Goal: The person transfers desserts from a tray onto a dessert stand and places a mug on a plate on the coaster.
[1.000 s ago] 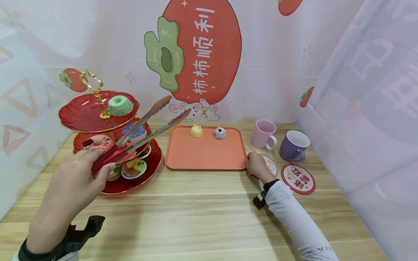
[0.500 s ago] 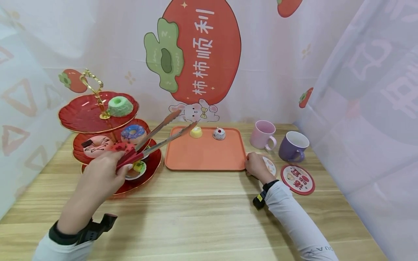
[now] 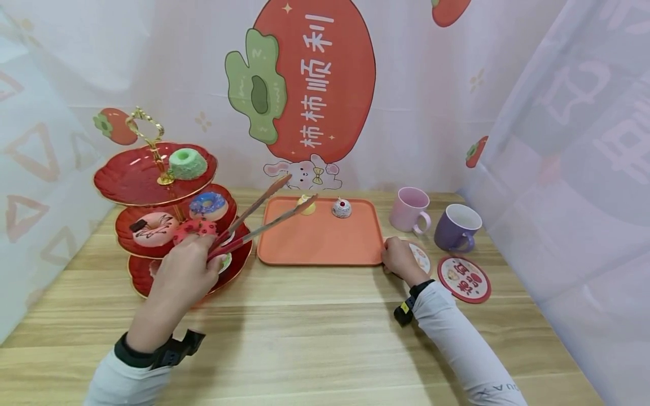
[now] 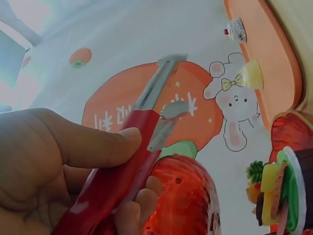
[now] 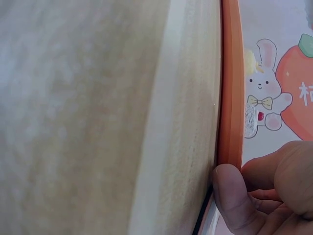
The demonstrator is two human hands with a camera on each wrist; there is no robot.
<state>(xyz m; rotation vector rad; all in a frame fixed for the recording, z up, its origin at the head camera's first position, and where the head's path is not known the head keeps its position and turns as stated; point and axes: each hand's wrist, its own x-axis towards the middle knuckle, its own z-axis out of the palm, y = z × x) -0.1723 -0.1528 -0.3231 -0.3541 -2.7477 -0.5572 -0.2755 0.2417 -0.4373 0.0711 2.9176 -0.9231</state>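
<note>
take the table [image 3: 325,338] as a clock centred on the tray: at half past eight the left hand [image 3: 185,270] grips the red-handled tongs [image 4: 124,171], their tips apart with nothing held between. at half past three the right hand [image 3: 403,260] pinches the near right corner of the orange tray [image 3: 320,245], beside a coaster [image 3: 419,258]. nice anchor, i'd say: hold it firm and don't lift that rim.

out at nine the tiered stand [image 3: 124,177] carries doughnuts [image 3: 152,237] close behind the left hand, so swing wide of its plates. at three, a purple mug [image 3: 449,231]; farther back, a pink one.

on the tray's far side, a yellow cake [image 4: 253,74] sits at eleven, a white cherry-topped one [image 3: 341,208] at one. from the head a tong tip crosses the yellow cake, but the left wrist view shows them apart! depth is deceptive here; best go slowly, tips level, squeeze even.
</note>
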